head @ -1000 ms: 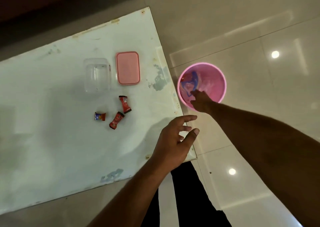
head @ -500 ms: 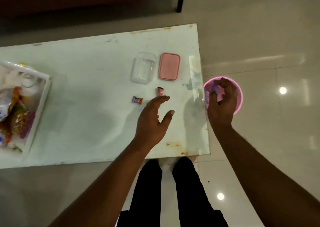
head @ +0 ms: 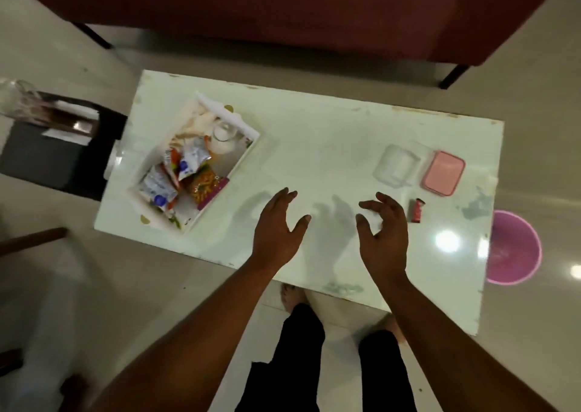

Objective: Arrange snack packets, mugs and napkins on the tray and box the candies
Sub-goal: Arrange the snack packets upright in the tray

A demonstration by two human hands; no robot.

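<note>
left hand (head: 278,227): empty, fingers spread, palm inward | right hand (head: 384,230): empty, fingers curled, palm facing left hand

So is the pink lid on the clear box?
No, the pink lid lies flat on the table right beside the clear box, which stands open.

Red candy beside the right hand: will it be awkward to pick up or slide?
The red candy looks small and wrapped, so probably very light. It lies flat on the glossy table, so a push would likely skid it rather than roll it. Its twisted wrapper end may crumple in a grip.
</note>
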